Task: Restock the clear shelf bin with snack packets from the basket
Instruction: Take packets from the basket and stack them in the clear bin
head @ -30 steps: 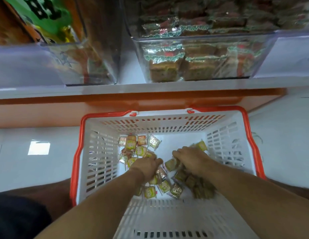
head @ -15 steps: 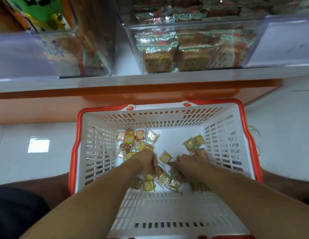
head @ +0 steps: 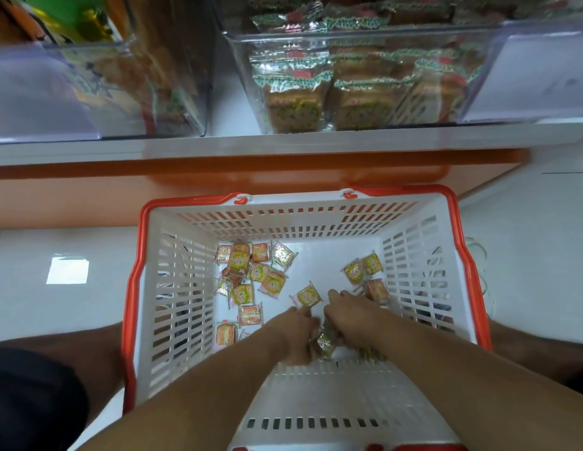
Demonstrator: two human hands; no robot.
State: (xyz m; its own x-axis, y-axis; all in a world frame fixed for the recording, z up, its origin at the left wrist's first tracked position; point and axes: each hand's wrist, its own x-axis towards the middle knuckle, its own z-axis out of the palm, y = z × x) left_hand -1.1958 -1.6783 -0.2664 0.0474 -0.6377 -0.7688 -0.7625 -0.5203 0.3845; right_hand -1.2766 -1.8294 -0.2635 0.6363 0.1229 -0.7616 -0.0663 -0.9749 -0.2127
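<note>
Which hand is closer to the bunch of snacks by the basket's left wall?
Left. The left hand lies just right of that bunch of snacks, near its lower packets. The right hand is farther right, past the basket's middle.

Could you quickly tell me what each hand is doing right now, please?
Left hand: curled round snack packets in the basket.
Right hand: gripping packets too.
</note>
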